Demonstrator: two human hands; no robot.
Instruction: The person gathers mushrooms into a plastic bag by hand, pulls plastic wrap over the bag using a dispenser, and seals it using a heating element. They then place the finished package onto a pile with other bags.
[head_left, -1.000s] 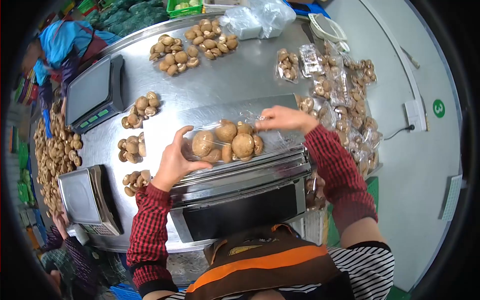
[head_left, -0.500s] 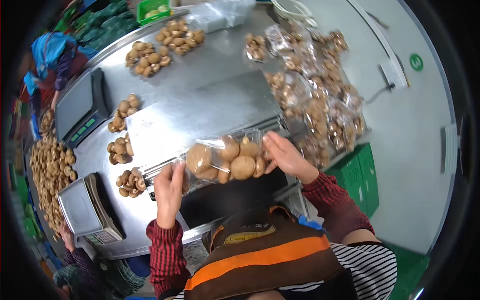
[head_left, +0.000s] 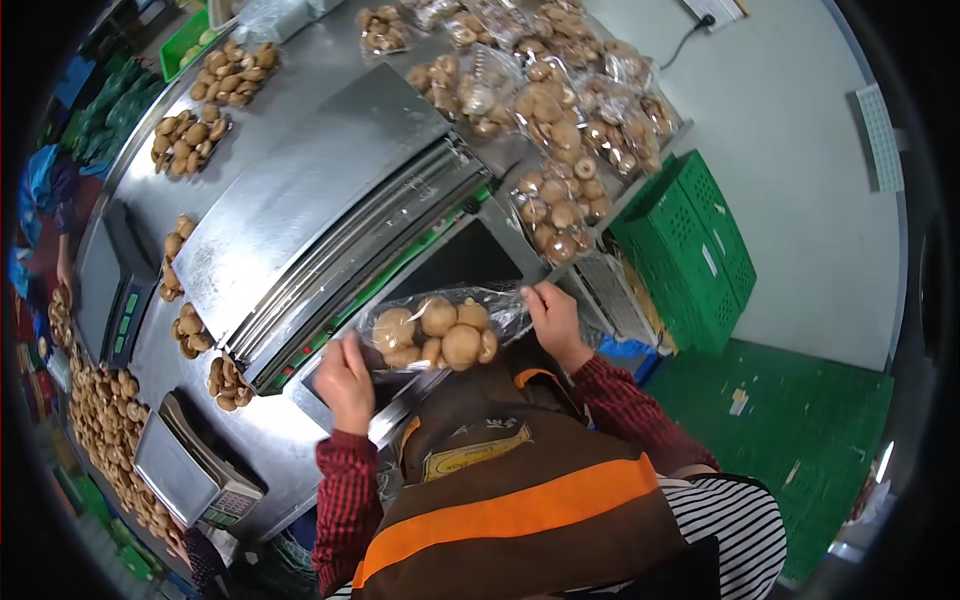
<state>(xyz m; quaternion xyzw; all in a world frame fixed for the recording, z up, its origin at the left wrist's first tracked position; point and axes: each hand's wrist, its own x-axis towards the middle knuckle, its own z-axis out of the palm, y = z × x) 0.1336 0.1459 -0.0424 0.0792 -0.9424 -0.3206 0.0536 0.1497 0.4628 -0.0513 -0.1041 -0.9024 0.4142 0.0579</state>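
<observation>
Stretched between my hands is a clear film-wrapped pack of mushrooms, with several brown caps showing through the plastic. My left hand has its fingers closed on the film at the pack's left end. At the other end, my right hand pinches the loose film between thumb and fingers. The pack hangs just in front of my apron, over the near edge of a film-wrapping machine with metal rollers and a dark plate.
Wrapped mushroom packs are heaped at the upper right. Green crates stand beside the table on the right. Loose mushroom piles and two weighing scales are on the left, where a co-worker's hand reaches in.
The pack has come off the machine toward my body, held by both hands. Its film now stretches out on the right side. My view has turned and shifted to the right.
</observation>
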